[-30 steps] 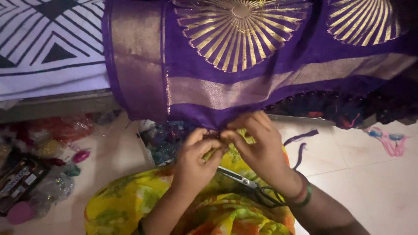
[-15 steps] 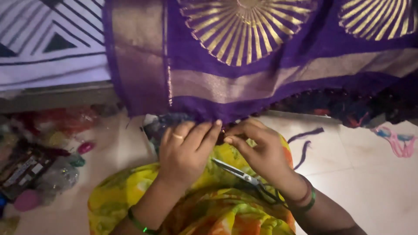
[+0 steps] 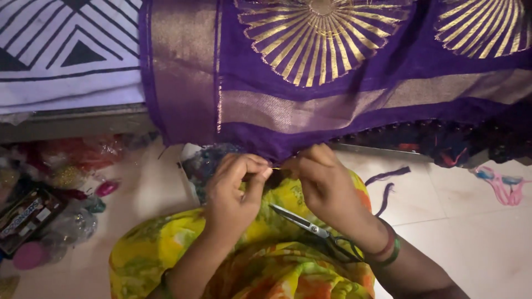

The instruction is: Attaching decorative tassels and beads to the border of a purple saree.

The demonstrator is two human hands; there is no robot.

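Head view: both hands, left hand [image 3: 235, 188] and right hand [image 3: 318, 180], pinched narrow on purple saree hem [image 3: 277, 149] at twelve o'clock, risked snagging threads; scissors [image 3: 310, 227] loose on lap.

Light: soft, even, indoor; source unseen.
Shadows: faint beneath the purple cloth [image 3: 332, 111].
Focus: slightly soft; left floor clutter blurred.
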